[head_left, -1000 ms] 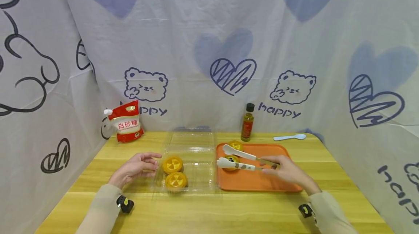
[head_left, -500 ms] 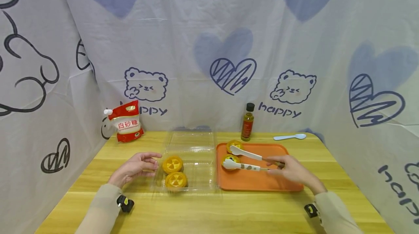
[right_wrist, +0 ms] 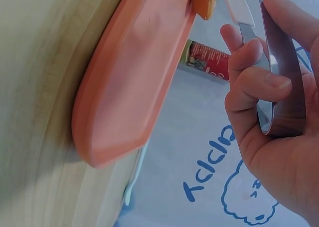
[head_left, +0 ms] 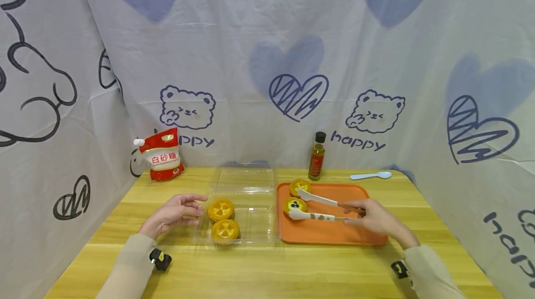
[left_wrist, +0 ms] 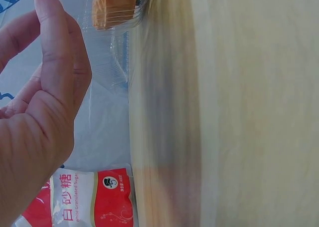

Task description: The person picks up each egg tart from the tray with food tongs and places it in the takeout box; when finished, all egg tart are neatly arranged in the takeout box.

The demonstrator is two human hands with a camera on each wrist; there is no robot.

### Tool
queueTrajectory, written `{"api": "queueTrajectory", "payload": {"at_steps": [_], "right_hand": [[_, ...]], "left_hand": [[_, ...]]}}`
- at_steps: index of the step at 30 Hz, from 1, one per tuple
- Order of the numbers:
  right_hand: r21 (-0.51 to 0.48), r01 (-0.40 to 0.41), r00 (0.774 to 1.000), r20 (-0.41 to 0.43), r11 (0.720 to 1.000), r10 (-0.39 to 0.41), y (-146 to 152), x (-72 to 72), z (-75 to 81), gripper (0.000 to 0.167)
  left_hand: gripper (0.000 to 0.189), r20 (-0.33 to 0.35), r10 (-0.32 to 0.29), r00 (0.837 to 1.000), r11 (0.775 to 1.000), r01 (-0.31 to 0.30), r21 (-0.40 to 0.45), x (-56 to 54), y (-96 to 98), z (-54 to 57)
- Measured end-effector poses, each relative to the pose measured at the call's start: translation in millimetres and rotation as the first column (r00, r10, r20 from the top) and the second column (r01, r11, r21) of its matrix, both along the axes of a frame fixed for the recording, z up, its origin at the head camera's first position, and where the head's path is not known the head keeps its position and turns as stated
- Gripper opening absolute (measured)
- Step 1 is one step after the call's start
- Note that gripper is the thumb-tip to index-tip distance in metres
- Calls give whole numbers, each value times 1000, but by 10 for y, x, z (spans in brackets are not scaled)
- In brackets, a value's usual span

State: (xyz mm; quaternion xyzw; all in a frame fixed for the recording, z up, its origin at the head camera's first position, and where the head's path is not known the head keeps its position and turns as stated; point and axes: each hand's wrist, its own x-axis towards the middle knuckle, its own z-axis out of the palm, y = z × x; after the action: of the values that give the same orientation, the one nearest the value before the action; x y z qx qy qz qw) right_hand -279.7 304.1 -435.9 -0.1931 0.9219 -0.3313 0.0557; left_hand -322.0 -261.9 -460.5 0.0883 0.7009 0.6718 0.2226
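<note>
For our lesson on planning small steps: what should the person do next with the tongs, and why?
Probably squeeze the tongs gently with the right fingers: the tongs stand open, in the head view their tips seem to flank the dark-topped tart on the tray, and the open box beside it has room next to its two tarts.

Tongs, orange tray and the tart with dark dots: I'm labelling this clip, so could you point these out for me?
Tongs (head_left: 321,199): head view, on the white part of the far arm.
Orange tray (head_left: 330,232): head view, on its bare floor.
Tart with dark dots (head_left: 295,204): head view, on its topping.
</note>
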Motion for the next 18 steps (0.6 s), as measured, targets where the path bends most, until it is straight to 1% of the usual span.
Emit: {"api": "queueTrajectory", "payload": {"at_steps": [7,14,18], "right_hand": [[17,18,1000,7,1000,-18,-50,-28,-47,49],[22,-12,1000,-23,1000,13,-71,-51,-69,47],[20,-11,1000,-29,1000,12,-72,-53,-76,45]], "left_hand": [[57,3,2,1000,1000,-2,-3,4,0,2],[62,-2,1,1000,1000,-1,-23,18,-1,16],[62,-2,1,1000,1000,-1,-18,18,0,25]]}}
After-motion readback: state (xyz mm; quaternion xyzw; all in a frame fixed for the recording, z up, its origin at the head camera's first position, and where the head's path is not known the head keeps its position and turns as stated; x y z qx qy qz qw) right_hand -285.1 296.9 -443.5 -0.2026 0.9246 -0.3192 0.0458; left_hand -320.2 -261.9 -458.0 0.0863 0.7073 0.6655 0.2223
